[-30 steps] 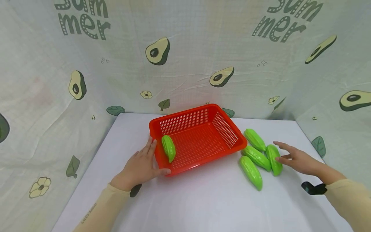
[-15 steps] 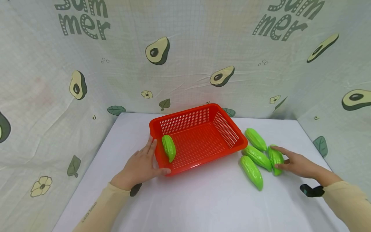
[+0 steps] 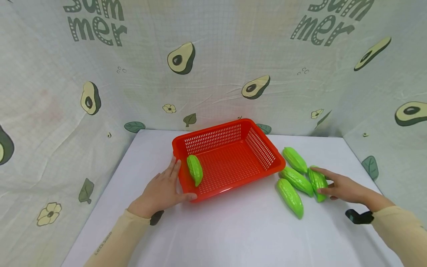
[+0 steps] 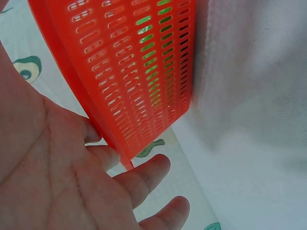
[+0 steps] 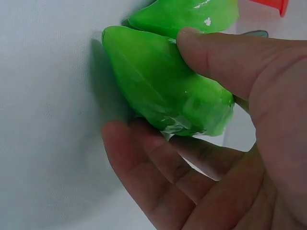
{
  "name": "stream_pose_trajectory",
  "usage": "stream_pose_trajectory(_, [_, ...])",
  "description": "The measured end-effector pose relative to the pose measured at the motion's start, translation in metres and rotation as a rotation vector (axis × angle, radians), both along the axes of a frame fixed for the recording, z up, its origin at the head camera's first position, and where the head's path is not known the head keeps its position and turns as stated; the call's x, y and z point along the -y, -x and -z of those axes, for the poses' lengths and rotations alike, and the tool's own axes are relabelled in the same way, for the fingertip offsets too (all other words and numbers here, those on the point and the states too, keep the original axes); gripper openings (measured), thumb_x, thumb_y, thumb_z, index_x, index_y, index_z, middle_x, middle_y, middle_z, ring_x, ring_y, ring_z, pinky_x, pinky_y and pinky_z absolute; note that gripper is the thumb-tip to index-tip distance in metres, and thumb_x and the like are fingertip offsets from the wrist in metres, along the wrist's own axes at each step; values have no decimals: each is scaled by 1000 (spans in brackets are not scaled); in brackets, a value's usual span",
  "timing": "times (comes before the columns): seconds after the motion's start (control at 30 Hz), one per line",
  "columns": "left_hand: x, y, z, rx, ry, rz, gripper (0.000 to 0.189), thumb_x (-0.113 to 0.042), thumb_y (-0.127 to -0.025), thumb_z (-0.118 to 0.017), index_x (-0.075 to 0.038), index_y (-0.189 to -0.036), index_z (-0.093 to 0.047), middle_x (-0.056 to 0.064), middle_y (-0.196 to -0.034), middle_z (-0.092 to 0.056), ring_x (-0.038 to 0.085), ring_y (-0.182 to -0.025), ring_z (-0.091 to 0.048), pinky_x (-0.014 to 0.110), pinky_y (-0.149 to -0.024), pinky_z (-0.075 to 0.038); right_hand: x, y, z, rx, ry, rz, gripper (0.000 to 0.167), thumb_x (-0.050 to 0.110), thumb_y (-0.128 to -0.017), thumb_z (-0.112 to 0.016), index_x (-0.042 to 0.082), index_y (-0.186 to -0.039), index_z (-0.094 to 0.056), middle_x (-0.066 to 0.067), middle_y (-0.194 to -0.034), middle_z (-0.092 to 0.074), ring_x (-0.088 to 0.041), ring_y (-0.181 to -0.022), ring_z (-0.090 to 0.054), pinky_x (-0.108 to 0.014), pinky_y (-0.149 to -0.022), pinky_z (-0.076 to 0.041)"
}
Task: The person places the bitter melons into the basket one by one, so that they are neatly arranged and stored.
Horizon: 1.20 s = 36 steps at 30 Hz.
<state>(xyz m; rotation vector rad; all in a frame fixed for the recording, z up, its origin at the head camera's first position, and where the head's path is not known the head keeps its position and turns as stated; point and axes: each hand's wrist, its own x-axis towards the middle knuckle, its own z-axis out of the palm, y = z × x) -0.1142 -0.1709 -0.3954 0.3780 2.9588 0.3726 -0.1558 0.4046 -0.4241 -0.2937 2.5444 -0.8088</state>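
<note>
In the head view, my left hand (image 3: 158,194) rests along the left end of a red plastic basket (image 3: 230,189), fingers spread and thumb at its front corner. The left wrist view has those fingers at the rim, outside the slotted wall (image 4: 129,76). A green bitter gourd (image 3: 195,170) lies inside at that end. On the right, my right hand (image 3: 347,190) pinches the outermost of several bitter gourds on the table. In the right wrist view the thumb presses one side of this gourd (image 5: 158,86) while the fingers curl round the other; another gourd (image 5: 189,14) lies against it.
Three more gourds lie between the basket and my right hand: a far one (image 3: 295,159), a middle one (image 3: 297,181) and a near one (image 3: 290,198). A white cloth covers the table (image 3: 227,233). Behind hangs an avocado-print curtain (image 3: 213,92).
My right hand has come down onto the rightmost gourd, its thumb and fingers closing around it. That gourd has tilted slightly. The left hand and basket have stayed put.
</note>
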Motion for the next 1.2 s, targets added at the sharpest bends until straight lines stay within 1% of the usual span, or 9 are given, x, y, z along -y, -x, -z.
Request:
stream_pose_trajectory(0.07, [0, 0, 0, -2, 1, 0, 127, -83, -74, -59, 2, -157, -16, 21, -164, -9, 42, -143, -29, 63, -103, -38, 0, 0, -1, 16, 7, 13, 91, 30, -90, -76, 6, -158, -21, -41, -139, -34, -35, -99, -60, -39, -71, -59])
stream_pose_trajectory(0.13, [0, 1, 1, -1, -2, -2, 127, -84, -73, -59, 2, -157, -16, 21, -164, -9, 42, -143, -29, 63, -104, -38, 0, 0, -2, 12, 6, 11, 90, 28, -90, -76, 6, -158, -21, -40, -137, -36, -30, -95, -60, -38, -71, -59])
stream_pose_trajectory(0.3, [1, 1, 2, 4, -8, -4, 127, -83, -74, -59, 1, -158, -16, 21, -164, -9, 42, -142, -30, 63, -104, -38, -1, -1, -1, -15, 0, -4, 89, 27, -90, -75, 5, -158, -21, -40, -137, -37, -28, -93, -63, -39, -72, -58])
stream_pose_trajectory(0.43, [0, 0, 2, 3, -8, -3, 126, -83, -74, -60, 2, -157, -16, 21, -164, -9, 42, -142, -31, 62, -104, -38, -3, -3, -1, -62, -35, -8, 89, 28, -91, -75, 5, -157, -21, -41, -138, -37, -36, -98, -64, -42, -72, -56])
stream_pose_trajectory(0.57, [0, -1, 1, 4, -11, -7, 127, -82, -73, -61, 1, -158, -16, 21, -164, -9, 42, -143, -29, 63, -103, -39, -6, -5, 1, -116, -47, -7, 89, 29, -90, -76, 3, -156, -23, -43, -138, -37, -51, -105, -60, -52, -75, -56])
stream_pose_trajectory(0.63, [-1, -1, 0, 3, -10, -7, 127, -82, -73, -61, 1, -158, -16, 21, -164, -9, 42, -144, -28, 63, -103, -39, -8, -6, 2, -141, -42, -10, 89, 28, -89, -76, 3, -156, -24, -44, -138, -37, -55, -107, -58, -56, -76, -55])
stream_pose_trajectory(0.9, [-1, -1, 1, 0, -12, -3, 127, -83, -73, -60, 1, -158, -16, 21, -164, -9, 42, -143, -30, 62, -103, -39, -13, -8, 0, -183, 15, -9, 88, 23, -89, -77, 5, -157, -23, -42, -144, -31, -61, -110, -52, -56, -77, -56])
stream_pose_trajectory(1.07, [0, -1, 2, -1, -14, -6, 127, -84, -73, -59, 0, -158, -16, 20, -164, -8, 41, -144, -28, 63, -104, -38, -14, -8, -8, -218, 17, -14, 87, 19, -90, -76, 3, -156, -23, -40, -147, -30, -64, -112, -50, -60, -78, -54])
stream_pose_trajectory(1.2, [1, -1, 1, 2, -14, -9, 128, -84, -72, -60, 0, -158, -16, 20, -164, -8, 42, -144, -27, 63, -104, -38, -16, -4, -18, -242, 3, -19, 86, 19, -90, -76, 4, -157, -23, -38, -147, -31, -64, -112, -49, -59, -77, -55])
